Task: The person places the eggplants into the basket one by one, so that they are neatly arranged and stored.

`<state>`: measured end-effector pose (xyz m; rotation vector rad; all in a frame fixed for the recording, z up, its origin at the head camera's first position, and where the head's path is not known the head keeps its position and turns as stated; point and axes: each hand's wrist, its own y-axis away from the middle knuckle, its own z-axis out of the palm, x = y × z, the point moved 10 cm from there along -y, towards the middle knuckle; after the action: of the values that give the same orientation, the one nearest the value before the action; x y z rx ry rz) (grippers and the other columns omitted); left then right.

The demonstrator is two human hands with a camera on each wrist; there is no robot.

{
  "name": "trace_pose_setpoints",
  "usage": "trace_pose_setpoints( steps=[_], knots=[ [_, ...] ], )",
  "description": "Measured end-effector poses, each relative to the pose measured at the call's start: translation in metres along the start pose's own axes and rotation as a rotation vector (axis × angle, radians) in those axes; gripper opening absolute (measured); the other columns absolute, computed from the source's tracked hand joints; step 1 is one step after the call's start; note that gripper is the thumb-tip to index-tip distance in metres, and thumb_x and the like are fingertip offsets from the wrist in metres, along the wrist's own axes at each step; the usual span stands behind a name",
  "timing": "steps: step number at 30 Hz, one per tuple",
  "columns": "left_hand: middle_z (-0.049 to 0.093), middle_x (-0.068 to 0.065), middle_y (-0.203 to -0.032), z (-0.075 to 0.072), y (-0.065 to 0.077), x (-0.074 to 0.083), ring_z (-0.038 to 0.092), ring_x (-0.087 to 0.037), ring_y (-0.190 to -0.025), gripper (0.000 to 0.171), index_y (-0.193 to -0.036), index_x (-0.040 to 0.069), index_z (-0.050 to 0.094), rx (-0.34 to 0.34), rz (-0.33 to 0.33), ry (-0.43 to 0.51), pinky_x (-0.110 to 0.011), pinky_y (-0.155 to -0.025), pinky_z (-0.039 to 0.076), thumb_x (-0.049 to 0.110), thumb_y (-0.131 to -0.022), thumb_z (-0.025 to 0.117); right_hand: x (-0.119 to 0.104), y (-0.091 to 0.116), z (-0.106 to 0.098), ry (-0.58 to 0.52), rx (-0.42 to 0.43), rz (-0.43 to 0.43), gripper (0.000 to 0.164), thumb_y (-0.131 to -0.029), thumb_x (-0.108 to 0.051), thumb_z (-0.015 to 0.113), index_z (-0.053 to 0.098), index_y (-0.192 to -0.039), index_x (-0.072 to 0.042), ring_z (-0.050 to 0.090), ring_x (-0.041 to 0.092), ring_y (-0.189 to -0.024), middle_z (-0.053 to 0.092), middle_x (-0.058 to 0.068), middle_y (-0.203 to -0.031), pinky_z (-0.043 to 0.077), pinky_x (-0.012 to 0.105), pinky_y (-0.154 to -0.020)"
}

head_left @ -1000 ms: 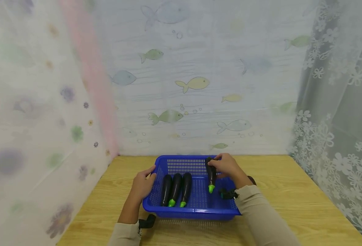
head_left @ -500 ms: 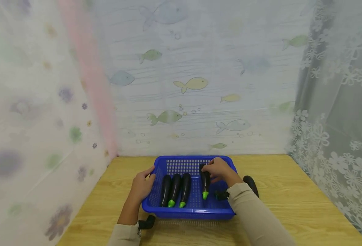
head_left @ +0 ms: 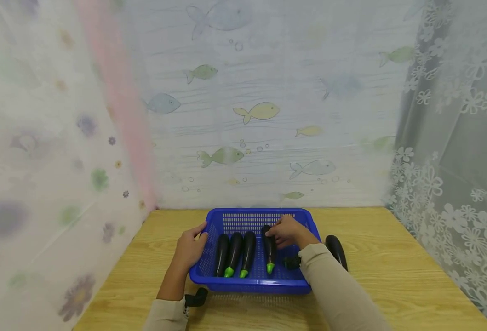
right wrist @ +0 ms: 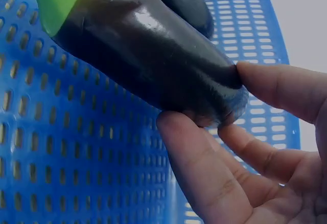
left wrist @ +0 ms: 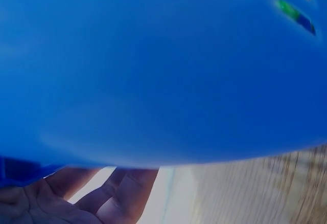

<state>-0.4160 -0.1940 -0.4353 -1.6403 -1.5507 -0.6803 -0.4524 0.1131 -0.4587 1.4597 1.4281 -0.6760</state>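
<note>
My right hand (head_left: pixel 289 231) pinches the rounded end of a dark, glossy eggplant (head_left: pixel 270 252) between thumb and fingers, inside the blue plastic basket (head_left: pixel 264 282). In the right wrist view this eggplant (right wrist: pixel 153 50) has a green cap at its far end. Left of it, three eggplants (head_left: pixel 248 253) lie side by side in the basket, caps toward the person. My left hand (head_left: pixel 188 248) holds the basket's left rim. The left wrist view is mostly filled by the blue basket wall (left wrist: pixel 163 81), with part of the left hand (left wrist: pixel 97 198) below it.
Another eggplant (head_left: pixel 336 250) lies on the wooden table (head_left: pixel 392 276), right of the basket and partly behind the right sleeve (head_left: pixel 338 285). A fish-patterned curtain (head_left: pixel 268 115) hangs behind the table, with more curtains at both sides.
My right hand has moved left and slightly down inside the basket with the eggplant, nearer the three others. The eggplant on the table has come into view. My left hand stays at the rim.
</note>
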Motion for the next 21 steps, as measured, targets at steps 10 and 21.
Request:
trace_pose_setpoints(
  steps=[10, 21],
  knots=[
    [0.049, -0.022, -0.156, 0.001, -0.004, -0.005, 0.044, -0.045, -0.145, 0.05, -0.152, 0.014, 0.053, 0.027, 0.003, 0.0, -0.066, -0.112, 0.041, 0.026, -0.103, 0.053, 0.0, -0.002, 0.009, 0.014, -0.008, 0.01, 0.048, -0.09, -0.011, 0.078, 0.057, -0.127, 0.011, 0.074, 0.036, -0.091, 0.069, 0.028, -0.11, 0.064, 0.047, -0.078],
    [0.049, -0.021, -0.156, 0.001, -0.005, -0.006, 0.044, -0.044, -0.145, 0.051, -0.152, 0.015, 0.053, 0.02, 0.002, 0.003, -0.065, -0.112, 0.041, 0.028, -0.103, 0.053, -0.002, -0.003, 0.015, 0.026, -0.005, 0.015, 0.043, -0.088, -0.009, 0.079, 0.06, -0.122, 0.01, 0.074, 0.037, -0.094, 0.067, 0.025, -0.108, 0.063, 0.046, -0.081]
  ],
)
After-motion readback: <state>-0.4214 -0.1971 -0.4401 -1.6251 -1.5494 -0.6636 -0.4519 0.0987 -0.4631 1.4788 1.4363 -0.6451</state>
